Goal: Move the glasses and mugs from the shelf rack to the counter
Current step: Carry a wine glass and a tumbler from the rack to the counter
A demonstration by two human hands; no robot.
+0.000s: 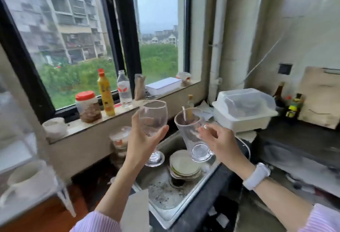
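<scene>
My left hand (142, 140) grips a clear stemmed wine glass (153, 116) by its bowl and holds it upright in the air above the sink. My right hand (217, 140) holds a tall clear glass mug (191, 132) by its handle, tilted slightly, also over the sink. A white mug (25, 182) stands on the white shelf rack (60, 195) at the lower left, blurred. The dark counter (294, 140) lies to the right.
The steel sink (165, 195) below holds stacked dirty plates (184, 165). Jars and bottles line the window sill (103, 119). A white lidded plastic box (242, 108), sauce bottles (292, 103) and a wooden board (322, 97) stand at the counter's back.
</scene>
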